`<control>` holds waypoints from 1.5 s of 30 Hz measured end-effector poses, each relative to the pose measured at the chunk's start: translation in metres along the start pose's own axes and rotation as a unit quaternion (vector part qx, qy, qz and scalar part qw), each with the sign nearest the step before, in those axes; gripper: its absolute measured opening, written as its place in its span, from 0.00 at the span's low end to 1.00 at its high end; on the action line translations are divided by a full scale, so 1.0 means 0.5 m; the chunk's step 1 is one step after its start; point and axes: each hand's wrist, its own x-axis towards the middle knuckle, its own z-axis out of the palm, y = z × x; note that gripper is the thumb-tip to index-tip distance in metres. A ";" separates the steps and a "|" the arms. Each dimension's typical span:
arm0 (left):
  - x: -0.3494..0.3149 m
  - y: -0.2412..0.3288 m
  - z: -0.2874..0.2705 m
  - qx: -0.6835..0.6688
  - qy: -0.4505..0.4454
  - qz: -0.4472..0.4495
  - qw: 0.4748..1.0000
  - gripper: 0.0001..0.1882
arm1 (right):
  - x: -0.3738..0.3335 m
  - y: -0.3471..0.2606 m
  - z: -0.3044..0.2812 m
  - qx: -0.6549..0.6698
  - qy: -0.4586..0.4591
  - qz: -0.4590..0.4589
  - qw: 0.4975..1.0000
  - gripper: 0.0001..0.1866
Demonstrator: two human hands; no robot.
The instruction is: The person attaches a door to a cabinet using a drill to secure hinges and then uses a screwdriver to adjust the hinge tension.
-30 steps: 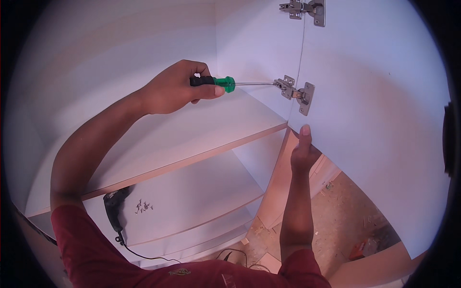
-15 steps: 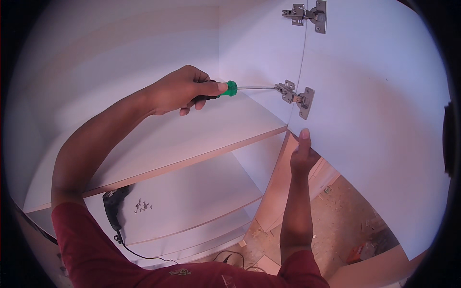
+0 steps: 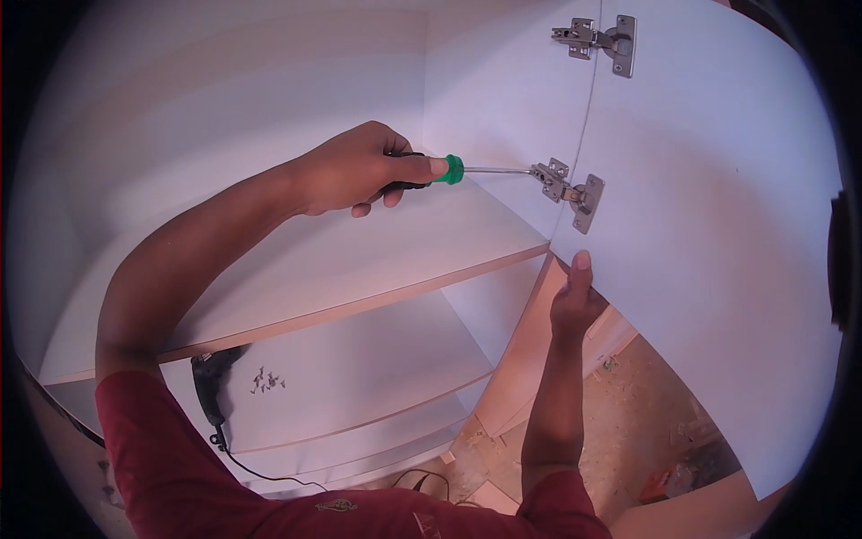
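1. The left hand (image 3: 368, 171) is wrapped round a green-and-black screwdriver (image 3: 453, 169), whose shaft runs right to the inner end of the lower hinge (image 3: 551, 183).
2. The right hand (image 3: 577, 301) holds the bottom edge of the white cabinet door (image 3: 700, 225), thumb on the inner face, other fingers mostly hidden.
3. The door stands swung out to the right, so the cabinet front is open; the left forearm reaches in over the front edge of the upper shelf (image 3: 404, 238).
4. The upper hinge (image 3: 623, 47) bridges the same seam between side panel and door.
5. Lower right, the brown floor (image 3: 628, 404) carries scattered debris.
6. In the compartment beneath, the lower shelf (image 3: 386, 359) bears a black corded power tool (image 3: 209, 386) and, beside it, loose screws (image 3: 267, 382).
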 end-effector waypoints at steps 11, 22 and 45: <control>-0.013 0.013 0.009 0.022 0.004 -0.012 1.000 0.27 | 0.005 -0.002 -0.013 -0.111 -0.019 -0.081 0.990 0.20; -0.013 -0.004 0.021 0.034 0.030 0.011 0.999 0.29 | 0.005 -0.025 0.005 0.118 0.009 0.061 0.991 0.16; -0.012 -0.043 0.048 0.266 0.165 0.192 0.930 0.16 | 0.001 -0.019 0.005 0.116 -0.017 0.065 0.991 0.19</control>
